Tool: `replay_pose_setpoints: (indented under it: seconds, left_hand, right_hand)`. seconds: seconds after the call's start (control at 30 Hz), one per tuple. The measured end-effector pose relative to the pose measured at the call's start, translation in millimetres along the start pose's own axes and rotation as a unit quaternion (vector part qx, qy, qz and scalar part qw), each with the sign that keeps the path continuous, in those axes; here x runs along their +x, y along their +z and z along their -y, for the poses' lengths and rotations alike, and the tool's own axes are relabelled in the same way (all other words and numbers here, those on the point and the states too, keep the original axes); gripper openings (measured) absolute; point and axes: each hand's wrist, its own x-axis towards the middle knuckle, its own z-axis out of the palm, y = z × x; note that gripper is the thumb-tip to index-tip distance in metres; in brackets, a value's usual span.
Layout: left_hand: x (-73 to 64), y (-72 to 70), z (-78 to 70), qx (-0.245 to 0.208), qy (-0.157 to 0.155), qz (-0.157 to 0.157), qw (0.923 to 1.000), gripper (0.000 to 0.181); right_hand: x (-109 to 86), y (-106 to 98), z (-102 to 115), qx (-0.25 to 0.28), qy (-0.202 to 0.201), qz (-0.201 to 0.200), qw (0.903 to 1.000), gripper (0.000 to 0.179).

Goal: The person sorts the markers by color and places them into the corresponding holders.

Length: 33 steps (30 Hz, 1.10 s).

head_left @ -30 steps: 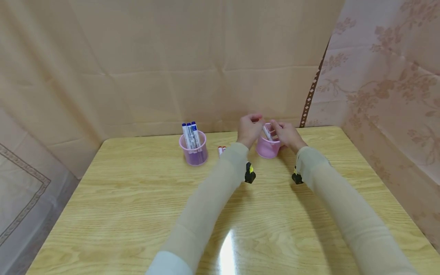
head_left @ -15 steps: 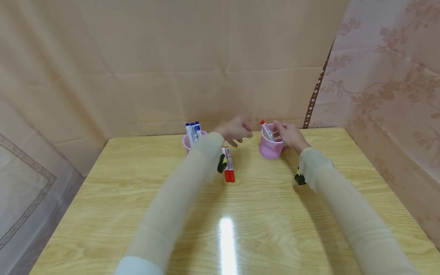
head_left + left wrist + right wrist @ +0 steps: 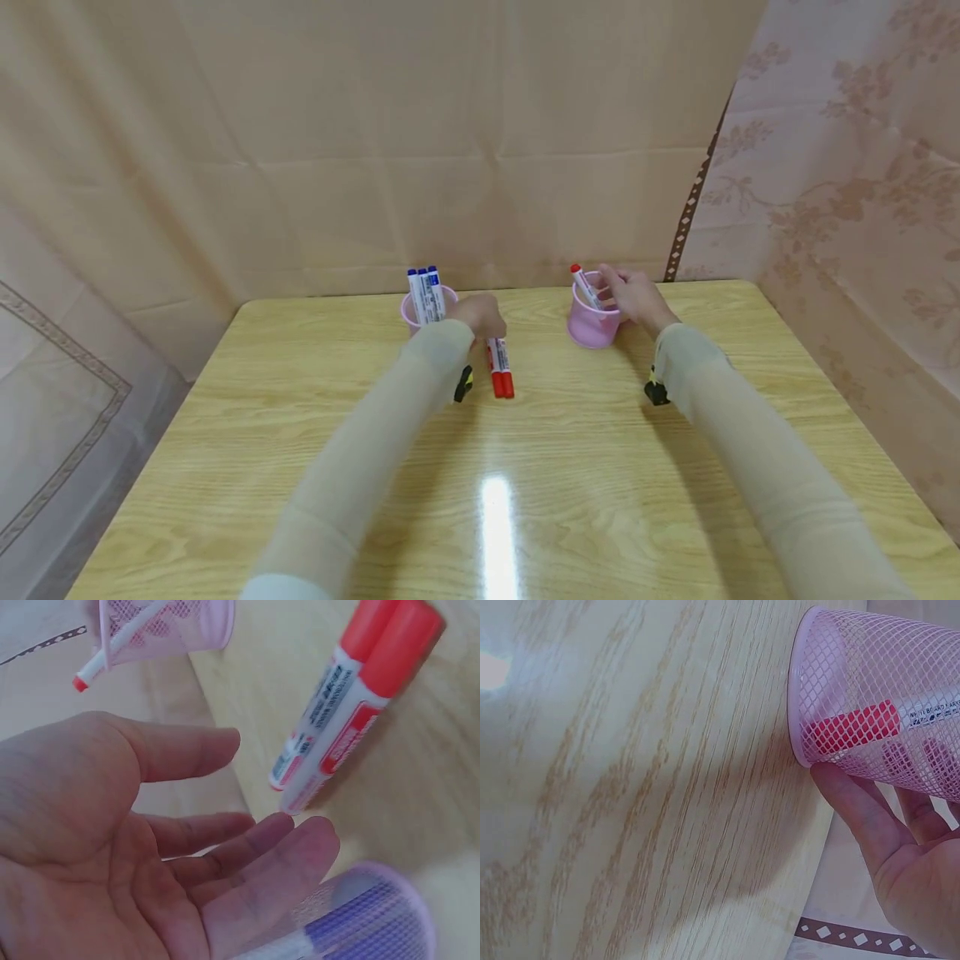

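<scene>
My left hand (image 3: 483, 315) is over the far end of two red-capped whiteboard markers (image 3: 500, 367) lying side by side on the table. In the left wrist view its thumb and fingers are spread with nothing between them, fingertips close to the plain end of the nearer marker (image 3: 352, 735). My right hand (image 3: 637, 300) holds a pink mesh pen cup (image 3: 592, 327) from its right side. One red marker (image 3: 587, 287) leans inside this cup, its red cap (image 3: 855, 729) down at the base in the right wrist view.
A second pink mesh pen cup (image 3: 407, 312) stands left of the left hand, with several blue markers (image 3: 426, 296) upright in it. The wooden table (image 3: 337, 433) meets a beige curtain (image 3: 330, 208) at its back edge.
The left hand has moved left from the right-hand cup to the two red markers on the table. A red marker now leans in that cup. The right hand has stayed there.
</scene>
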Motion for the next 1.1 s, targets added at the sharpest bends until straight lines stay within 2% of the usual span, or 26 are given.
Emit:
replay_pose_setpoints:
  seconds: [0.07, 0.23, 0.33, 0.47, 0.67, 0.83, 0.93, 1.1]
  left_hand:
    - [1.6, 4.1, 1.9, 0.002, 0.002, -0.004, 1.0000, 0.014]
    - [0.8, 16.0, 6.3, 0.070, 0.037, -0.041, 0.9960, 0.010]
    - [3.1, 22.2, 8.6, 0.101, 0.036, -0.065, 0.9921, 0.012]
    - [10.6, 28.8, 12.2, 0.106, 0.018, -0.076, 0.9913, 0.010]
    - [16.0, 35.3, 14.3, 0.075, -0.009, -0.102, 0.9920, 0.007]
    - [19.7, 41.4, 12.8, 0.111, -0.003, -0.128, 0.9856, 0.005]
    - [22.2, 43.5, 12.4, 0.122, -0.009, -0.132, 0.9837, 0.007]
    - [22.9, 43.6, 10.6, 0.113, -0.022, -0.127, 0.9852, 0.009]
  right_hand:
    - [0.4, -0.6, -0.6, 0.002, 0.001, -0.001, 1.0000, 0.071]
    - [0.9, -2.3, -1.1, 0.003, 0.007, -0.001, 1.0000, 0.072]
    - [0.9, -2.9, -0.6, -0.001, 0.013, -0.001, 0.9999, 0.073]
    - [1.5, -3.2, -0.5, -0.004, 0.017, -0.001, 0.9998, 0.075]
    - [2.6, -4.4, -2.0, -0.001, 0.022, -0.001, 0.9998, 0.070]
    - [1.7, -4.1, -2.6, 0.005, 0.018, -0.002, 0.9998, 0.074]
    - [1.9, -2.9, -2.9, 0.005, 0.017, -0.004, 0.9998, 0.079]
    - [0.9, -2.3, -3.9, 0.000, 0.008, -0.008, 0.9999, 0.078]
